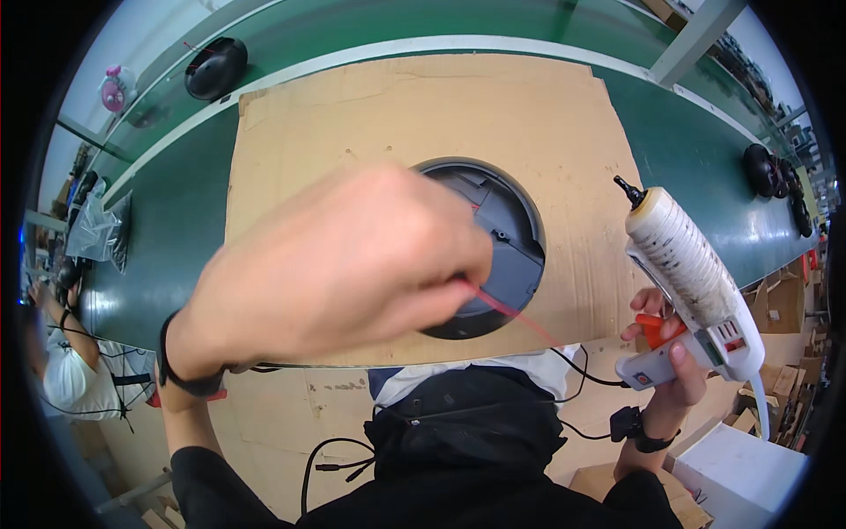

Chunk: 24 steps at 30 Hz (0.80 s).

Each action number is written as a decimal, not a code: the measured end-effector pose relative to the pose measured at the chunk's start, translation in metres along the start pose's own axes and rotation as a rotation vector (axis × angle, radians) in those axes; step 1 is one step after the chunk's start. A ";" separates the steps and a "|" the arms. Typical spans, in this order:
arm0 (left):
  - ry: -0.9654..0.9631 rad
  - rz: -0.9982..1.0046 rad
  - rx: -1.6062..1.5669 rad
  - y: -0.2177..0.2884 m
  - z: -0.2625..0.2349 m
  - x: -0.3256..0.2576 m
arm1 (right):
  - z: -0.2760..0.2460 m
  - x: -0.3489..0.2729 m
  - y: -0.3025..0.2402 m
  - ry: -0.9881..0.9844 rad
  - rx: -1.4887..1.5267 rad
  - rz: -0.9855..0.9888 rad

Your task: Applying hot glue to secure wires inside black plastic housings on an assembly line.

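The right hand grips a white hot glue gun, nozzle up, finger on its orange trigger. The left hand, raised close, pinches a thin red wire leading toward the round grey housing set in the cardboard sheet. Pulled taut, the wire might slip free or snap.
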<state>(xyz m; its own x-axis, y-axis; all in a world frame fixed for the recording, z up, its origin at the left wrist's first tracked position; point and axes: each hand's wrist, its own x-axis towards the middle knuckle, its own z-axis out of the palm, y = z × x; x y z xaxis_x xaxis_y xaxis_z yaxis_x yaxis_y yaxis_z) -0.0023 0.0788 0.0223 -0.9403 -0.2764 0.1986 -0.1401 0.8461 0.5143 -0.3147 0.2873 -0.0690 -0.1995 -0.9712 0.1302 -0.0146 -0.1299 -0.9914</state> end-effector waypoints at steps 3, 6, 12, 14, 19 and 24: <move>0.033 -0.061 -0.121 -0.018 -0.008 0.005 | 0.007 -0.005 -0.006 -0.022 0.022 -0.003; 0.048 -0.075 -0.249 -0.043 -0.019 0.006 | 0.012 -0.014 -0.010 -0.031 0.095 -0.009; 0.173 0.324 -0.093 -0.072 -0.013 0.023 | 0.003 -0.019 -0.034 -0.226 -0.045 0.195; 0.187 0.309 -0.148 -0.079 -0.004 0.018 | 0.001 -0.012 -0.045 -0.303 -0.231 0.313; 0.126 0.097 -0.430 -0.078 0.012 0.035 | 0.021 0.019 -0.098 -0.424 -0.280 0.431; 0.151 -0.066 -0.457 -0.080 0.019 0.020 | 0.009 0.048 -0.091 -0.762 -0.733 0.111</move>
<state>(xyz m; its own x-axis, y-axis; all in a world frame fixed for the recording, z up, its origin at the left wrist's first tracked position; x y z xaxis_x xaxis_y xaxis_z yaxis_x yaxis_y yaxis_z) -0.0159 0.0145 -0.0308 -0.8737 -0.4143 0.2551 -0.0153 0.5475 0.8367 -0.3141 0.2503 0.0279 0.4264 -0.8721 -0.2402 -0.6713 -0.1271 -0.7302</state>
